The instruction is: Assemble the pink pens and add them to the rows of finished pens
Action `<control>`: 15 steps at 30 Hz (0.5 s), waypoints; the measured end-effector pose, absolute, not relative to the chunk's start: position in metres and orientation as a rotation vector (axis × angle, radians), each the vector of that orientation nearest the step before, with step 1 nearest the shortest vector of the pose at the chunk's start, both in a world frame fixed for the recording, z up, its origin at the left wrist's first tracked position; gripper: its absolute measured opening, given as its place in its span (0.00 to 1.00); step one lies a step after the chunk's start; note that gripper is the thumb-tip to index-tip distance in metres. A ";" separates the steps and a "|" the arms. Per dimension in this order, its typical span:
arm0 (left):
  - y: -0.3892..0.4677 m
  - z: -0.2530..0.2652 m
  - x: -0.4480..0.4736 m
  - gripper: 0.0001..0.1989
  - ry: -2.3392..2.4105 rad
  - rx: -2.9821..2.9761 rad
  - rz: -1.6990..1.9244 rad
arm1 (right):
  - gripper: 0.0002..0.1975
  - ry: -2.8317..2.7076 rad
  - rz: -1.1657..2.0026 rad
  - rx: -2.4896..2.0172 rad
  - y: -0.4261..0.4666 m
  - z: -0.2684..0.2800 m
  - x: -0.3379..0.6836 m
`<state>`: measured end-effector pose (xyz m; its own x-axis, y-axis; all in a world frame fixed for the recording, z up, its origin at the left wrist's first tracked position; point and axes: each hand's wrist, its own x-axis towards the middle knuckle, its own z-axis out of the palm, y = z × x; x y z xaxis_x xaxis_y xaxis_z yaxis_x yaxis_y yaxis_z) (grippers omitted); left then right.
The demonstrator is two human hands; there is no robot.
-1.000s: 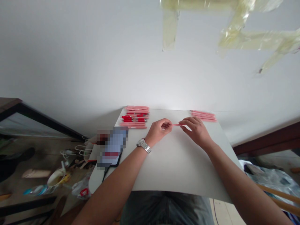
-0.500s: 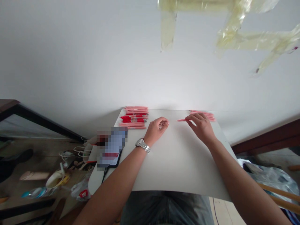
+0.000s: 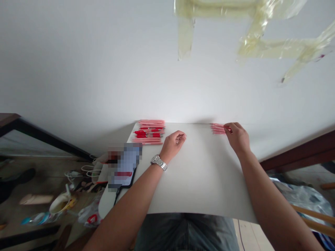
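My right hand (image 3: pixel 237 137) is at the right-hand group of slim pink pens (image 3: pixel 217 128) by the wall. Its thumb and fingertips are pinched on the right end of a pink pen, and the hand hides part of the group. Near the middle of the table my left hand (image 3: pixel 173 143), with a silver watch on the wrist, rests with fingers curled in and nothing visible in them. To its left lies a stack of pink pens (image 3: pixel 150 122) with several red pens (image 3: pixel 149 134) among them.
A phone (image 3: pixel 125 165), blurred out, lies at the left edge of the white table (image 3: pixel 199 188) with a cable attached. The wall (image 3: pixel 117 69) rises directly behind. A bucket (image 3: pixel 61 202) and bags stand on the floor at left; a plastic bag (image 3: pixel 306 195) is at right.
My right hand has moved right, taking the pink pen from mid-table to the right-hand group. My left hand has stayed almost in place. The view has shifted slightly.
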<state>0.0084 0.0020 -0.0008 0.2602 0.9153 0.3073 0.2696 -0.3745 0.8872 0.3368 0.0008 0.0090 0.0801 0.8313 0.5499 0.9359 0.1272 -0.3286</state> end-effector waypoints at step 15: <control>0.003 -0.002 0.008 0.14 1.076 1.811 1.114 | 0.12 -1.790 -0.210 -1.736 0.015 -0.006 0.343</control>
<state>0.0076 0.0029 -0.0022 0.2709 0.9139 0.3022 0.2710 -0.3736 0.8871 0.3434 0.0150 -0.0059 0.0650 0.8442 0.5320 0.9446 0.1199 -0.3056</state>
